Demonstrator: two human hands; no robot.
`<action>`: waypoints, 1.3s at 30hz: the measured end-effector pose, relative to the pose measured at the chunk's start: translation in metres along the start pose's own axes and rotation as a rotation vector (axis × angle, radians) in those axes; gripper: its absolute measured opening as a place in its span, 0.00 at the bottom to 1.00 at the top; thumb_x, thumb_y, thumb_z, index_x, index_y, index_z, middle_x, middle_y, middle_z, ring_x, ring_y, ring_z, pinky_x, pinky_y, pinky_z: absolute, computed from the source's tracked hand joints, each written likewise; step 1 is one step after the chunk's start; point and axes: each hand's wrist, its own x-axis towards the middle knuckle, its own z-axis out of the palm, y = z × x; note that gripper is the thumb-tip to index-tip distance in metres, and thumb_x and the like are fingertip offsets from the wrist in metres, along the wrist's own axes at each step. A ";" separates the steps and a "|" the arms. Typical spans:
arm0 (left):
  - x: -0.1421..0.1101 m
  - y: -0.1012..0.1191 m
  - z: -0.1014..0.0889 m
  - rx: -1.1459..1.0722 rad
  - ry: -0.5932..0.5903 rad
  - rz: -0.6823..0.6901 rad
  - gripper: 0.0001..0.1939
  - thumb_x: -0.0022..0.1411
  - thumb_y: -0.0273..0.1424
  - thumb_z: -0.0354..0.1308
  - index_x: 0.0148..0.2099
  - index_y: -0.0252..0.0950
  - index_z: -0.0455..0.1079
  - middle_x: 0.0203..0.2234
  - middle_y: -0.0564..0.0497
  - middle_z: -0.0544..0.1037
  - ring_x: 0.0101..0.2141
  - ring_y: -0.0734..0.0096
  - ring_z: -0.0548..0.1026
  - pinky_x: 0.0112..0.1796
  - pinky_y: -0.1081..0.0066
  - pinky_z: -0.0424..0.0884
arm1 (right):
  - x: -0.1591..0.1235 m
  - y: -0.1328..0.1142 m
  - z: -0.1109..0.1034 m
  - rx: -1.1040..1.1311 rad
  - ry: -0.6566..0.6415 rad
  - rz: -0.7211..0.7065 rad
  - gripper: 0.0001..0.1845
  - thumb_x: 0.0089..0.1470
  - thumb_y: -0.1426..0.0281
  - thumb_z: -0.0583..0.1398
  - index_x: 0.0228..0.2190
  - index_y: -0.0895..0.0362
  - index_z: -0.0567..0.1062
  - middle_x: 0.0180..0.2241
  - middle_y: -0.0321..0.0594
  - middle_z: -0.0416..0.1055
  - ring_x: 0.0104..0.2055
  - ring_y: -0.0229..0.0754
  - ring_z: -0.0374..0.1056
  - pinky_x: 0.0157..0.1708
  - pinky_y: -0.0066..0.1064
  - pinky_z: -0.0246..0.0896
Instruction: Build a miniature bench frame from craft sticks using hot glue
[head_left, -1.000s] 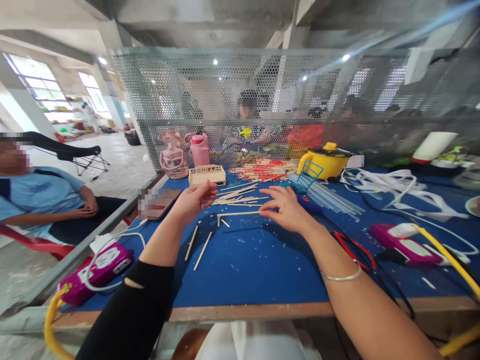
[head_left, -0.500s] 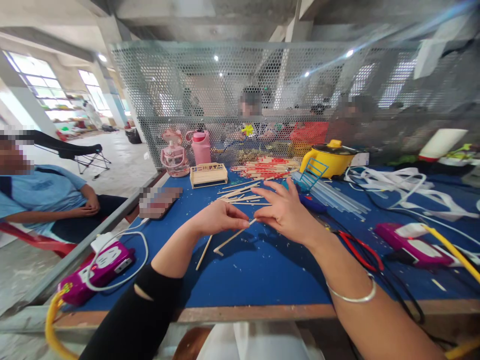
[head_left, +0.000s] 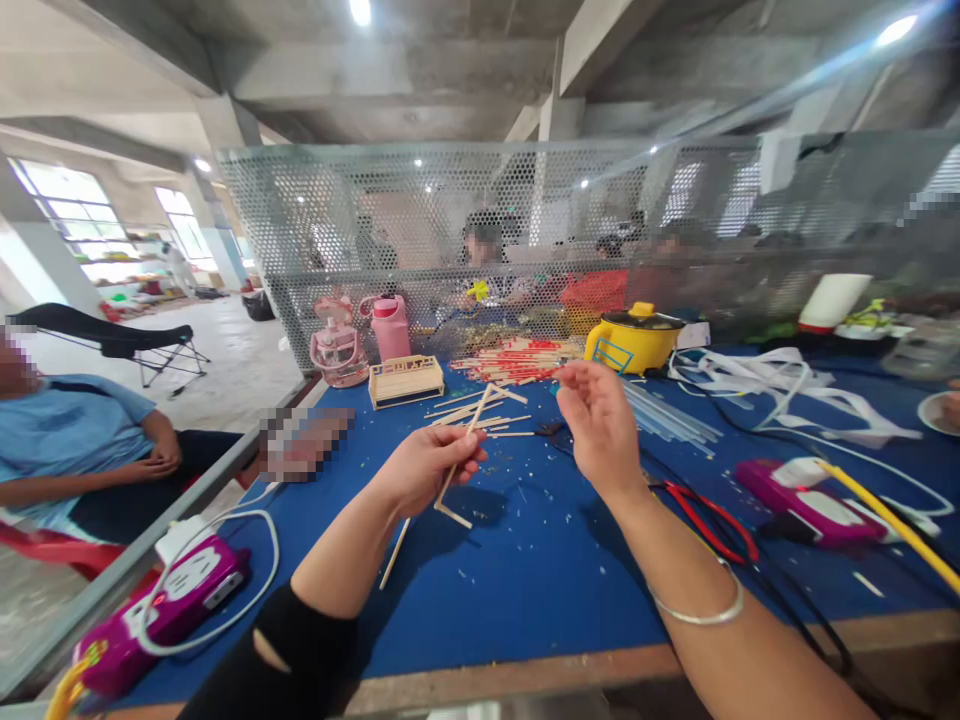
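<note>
Currently in the left hand (head_left: 442, 462): one bent frame of thin wooden sticks (head_left: 481, 408), pinched between thumb and fingers near the middle of its long piece. Frame tilted, with short arms at its upper and lower ends; position, above the near-middle of the blue tabletop (head_left: 525, 590).

Right hand (head_left: 602, 425): raised to the right of the frame and apart from it, unclasped, fingers loosely bent. Silver bangle (head_left: 705, 612) on that forearm.

Loose stick (head_left: 395, 555): single, on the tabletop beside the left wrist.

Plain sticks (head_left: 499, 424): scattered group, just beyond the left hand.

Red-marked sticks (head_left: 521, 358): larger heap, behind the plain ones.

Miniature wooden model (head_left: 406, 385): tray-like, railed, left of the heap.

Drinking vessels, two: clear pink jug (head_left: 339, 352) and pink bottle (head_left: 391, 330), side by side behind the model.

Yellow electric pot (head_left: 645, 342): dark lid, yellow knob; blue wire rack (head_left: 613, 356) in front.

Translucent rods (head_left: 671, 418): bunch, to the right of the right hand.

Red-handled tool (head_left: 716, 522): beside the right forearm; head hidden.

Purple power strips, two: one at left (head_left: 169, 612), one at right (head_left: 814, 503).

White strapping (head_left: 787, 392): tangled, far right.

Perforated metal screen (head_left: 435, 215): upright, along the back.
</note>
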 end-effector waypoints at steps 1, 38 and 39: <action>0.001 -0.001 0.002 -0.085 0.018 0.005 0.13 0.44 0.33 0.69 0.33 0.32 0.74 0.23 0.51 0.75 0.21 0.82 0.69 0.24 0.80 0.66 | 0.000 0.003 0.003 0.056 -0.030 0.120 0.16 0.54 0.58 0.55 0.40 0.56 0.70 0.36 0.42 0.72 0.38 0.43 0.67 0.41 0.36 0.62; -0.002 -0.017 0.025 -0.055 0.175 0.200 0.16 0.42 0.38 0.69 0.33 0.34 0.75 0.23 0.53 0.74 0.24 0.79 0.70 0.26 0.78 0.66 | -0.011 0.002 0.024 0.635 -0.394 0.628 0.25 0.50 0.49 0.55 0.43 0.53 0.64 0.40 0.41 0.71 0.28 0.36 0.66 0.24 0.27 0.59; -0.002 -0.018 0.025 -0.058 0.176 0.198 0.16 0.42 0.38 0.69 0.33 0.34 0.75 0.23 0.53 0.74 0.25 0.79 0.70 0.27 0.78 0.66 | -0.010 0.003 0.024 0.690 -0.370 0.669 0.26 0.50 0.48 0.54 0.43 0.53 0.64 0.39 0.41 0.71 0.27 0.36 0.66 0.23 0.27 0.59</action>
